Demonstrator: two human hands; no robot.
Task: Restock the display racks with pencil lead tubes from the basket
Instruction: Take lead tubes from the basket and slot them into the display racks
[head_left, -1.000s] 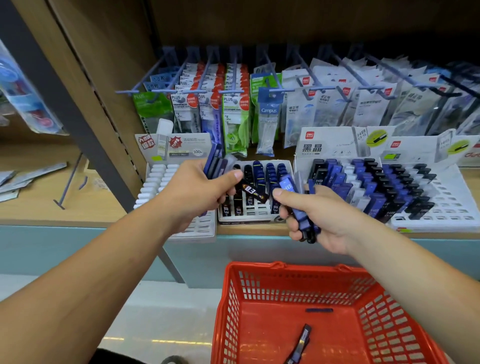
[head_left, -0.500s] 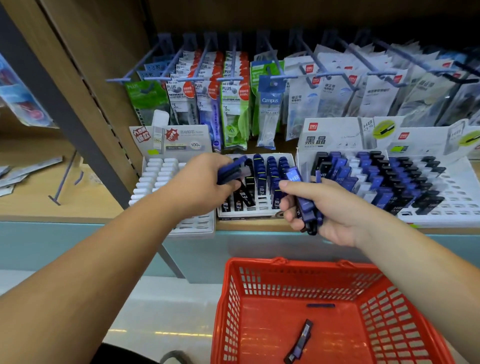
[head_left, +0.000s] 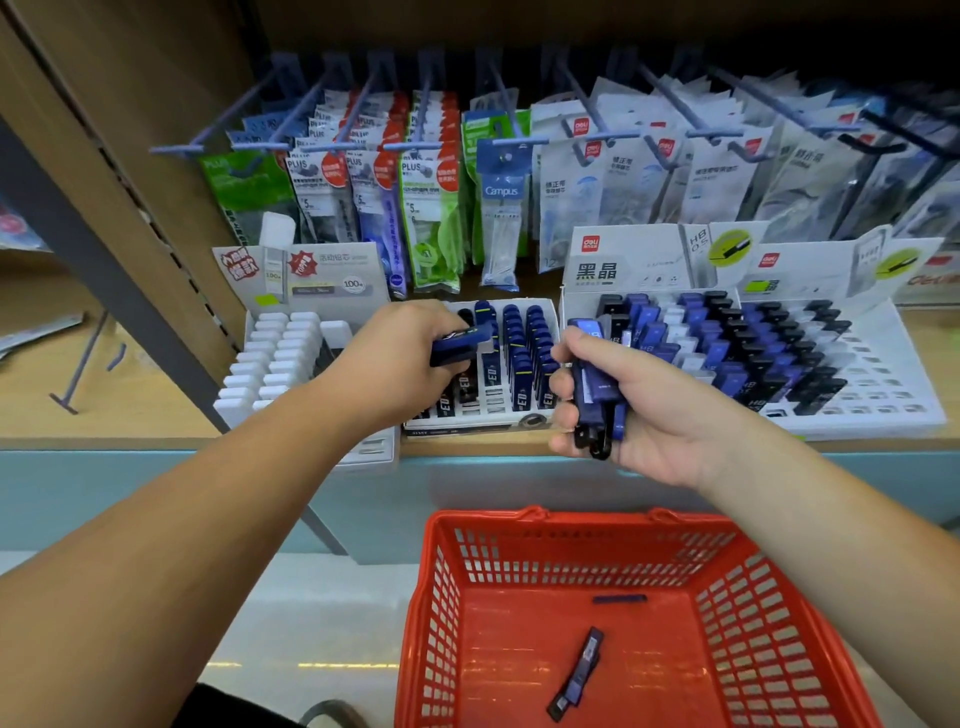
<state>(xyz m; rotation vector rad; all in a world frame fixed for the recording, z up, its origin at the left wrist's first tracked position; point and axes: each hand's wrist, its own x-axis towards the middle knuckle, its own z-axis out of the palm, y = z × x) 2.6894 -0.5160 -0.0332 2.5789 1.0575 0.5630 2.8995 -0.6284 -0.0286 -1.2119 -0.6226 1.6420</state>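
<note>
Left grip (head_left: 400, 358) was clenched round a couple of blue lead tubes (head_left: 460, 343), held flat over the middle rack (head_left: 483, 418) on the shelf. Right grip (head_left: 639, 410) grasped a spare bundle (head_left: 597, 395) just beside that rack's right edge. Step judged: slotting tubes into the rack's left columns, where gaps showed. Best done one tube at a time, turned upright, matched to its column and pushed level with its neighbours. Leftover tubes (head_left: 579, 670) lay in the red basket (head_left: 571, 525) below. Readable: "PLUS" and "Campus" on the hanging packs (head_left: 498, 192), "黑晶" and "HB 0.5" on the header card (head_left: 639, 265), "100" on the left card (head_left: 332, 275). Tube print was too small to read.
</note>
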